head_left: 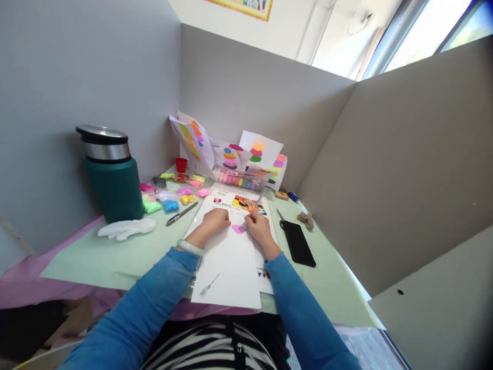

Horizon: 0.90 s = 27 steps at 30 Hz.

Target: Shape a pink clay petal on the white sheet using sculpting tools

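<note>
My right hand (259, 229) is closed around a metal fork (256, 204), its handle slanting up and away. The fork's tines lie at a flat pink patch (238, 229), which looks like soft clay, on a white sheet of paper (231, 272). Just left of the patch, my left hand (217, 221) is curled closed on the sheet. Its fingertips are turned under, so what they hold, if anything, is hidden. A small grey drawing of a broom-like shape (208, 287) shows near the sheet's lower edge. Beneath the sheet is a printed page with a colour picture (246, 203).
Left stand a green bottle (113, 187), a white glove (127, 228), a pen (182, 214) and several small bags of coloured clay (170, 205). A black phone-like slab (297, 242) and a brown lump (305, 221) lie right. Colour-swatch papers (262, 149) lean at the back. Grey partitions (254, 82) enclose the table.
</note>
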Tool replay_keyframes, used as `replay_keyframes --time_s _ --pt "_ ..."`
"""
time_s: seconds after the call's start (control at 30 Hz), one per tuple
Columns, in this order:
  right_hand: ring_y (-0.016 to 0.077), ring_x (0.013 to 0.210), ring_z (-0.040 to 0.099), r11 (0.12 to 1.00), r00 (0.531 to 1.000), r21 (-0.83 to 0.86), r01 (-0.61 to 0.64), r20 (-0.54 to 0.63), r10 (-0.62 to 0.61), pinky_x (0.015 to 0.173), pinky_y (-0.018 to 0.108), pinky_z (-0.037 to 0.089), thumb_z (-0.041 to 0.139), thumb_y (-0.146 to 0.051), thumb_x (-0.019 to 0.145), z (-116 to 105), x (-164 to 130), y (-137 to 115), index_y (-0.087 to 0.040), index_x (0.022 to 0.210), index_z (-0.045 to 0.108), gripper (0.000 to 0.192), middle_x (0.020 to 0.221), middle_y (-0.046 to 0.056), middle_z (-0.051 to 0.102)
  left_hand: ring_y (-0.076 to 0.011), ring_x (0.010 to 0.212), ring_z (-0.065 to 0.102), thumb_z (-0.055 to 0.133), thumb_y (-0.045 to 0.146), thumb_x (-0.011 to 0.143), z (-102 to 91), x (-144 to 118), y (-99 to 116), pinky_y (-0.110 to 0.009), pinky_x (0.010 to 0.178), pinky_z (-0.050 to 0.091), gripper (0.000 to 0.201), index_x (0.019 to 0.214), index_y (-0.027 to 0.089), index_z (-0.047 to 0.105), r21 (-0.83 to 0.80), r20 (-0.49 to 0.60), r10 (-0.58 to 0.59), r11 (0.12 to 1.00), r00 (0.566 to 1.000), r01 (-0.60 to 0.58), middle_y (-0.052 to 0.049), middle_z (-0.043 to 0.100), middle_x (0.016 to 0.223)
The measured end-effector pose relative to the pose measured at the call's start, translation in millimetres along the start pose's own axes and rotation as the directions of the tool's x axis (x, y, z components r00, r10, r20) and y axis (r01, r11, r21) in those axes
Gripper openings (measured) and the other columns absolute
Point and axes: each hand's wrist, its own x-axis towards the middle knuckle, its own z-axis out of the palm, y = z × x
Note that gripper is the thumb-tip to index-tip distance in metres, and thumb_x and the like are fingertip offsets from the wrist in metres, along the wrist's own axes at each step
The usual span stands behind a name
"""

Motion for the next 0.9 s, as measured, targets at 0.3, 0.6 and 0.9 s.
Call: replay_keyframes --time_s 0.3,0.6,0.9 --pt "0.0163 0.067 0.056 0.994 0.998 -0.102 -0.042 -0.046 0.037 0.061 0.024 0.034 0.048 -0.030 0.083 -4.6 0.5 2.4 -0.019 0.077 0.066 0.022 0.071 0.003 0.066 -0.0213 0.086 0.065 0.054 0.029 0.075 -1.9 -1.0 1.6 -0.026 0.068 0.046 0.020 0.086 0.021 0.069 0.011 0.007 -0.003 1.000 1.000 0.003 -0.007 0.071 0.094" --pt "0.0148 0.066 0.057 0.998 0.999 0.052 0.038 0.021 -0.039 0.061 0.023 0.036 0.050 -0.029 0.080 -1.9 -0.2 1.9 -0.018 0.074 0.066 0.020 0.069 0.001 0.065 -0.0216 0.086 0.065 0.054 0.030 0.074 1.0 1.3 -0.3 -0.027 0.069 0.047 0.021 0.087 0.021 0.069 0.007 0.004 -0.008 1.000 1.000 0.008 -0.007 0.071 0.094" --pt "0.0153 0.065 0.055 0.993 0.998 -0.115 -0.033 -0.054 0.027 0.059 0.023 0.033 0.048 -0.029 0.081 -6.7 0.9 4.4 -0.020 0.074 0.065 0.020 0.069 0.002 0.065 -0.0210 0.087 0.065 0.056 0.028 0.074 -3.2 -1.8 2.4 -0.026 0.069 0.047 0.018 0.084 0.021 0.069 -0.007 0.013 -0.011 1.000 1.000 0.012 -0.007 0.071 0.094"
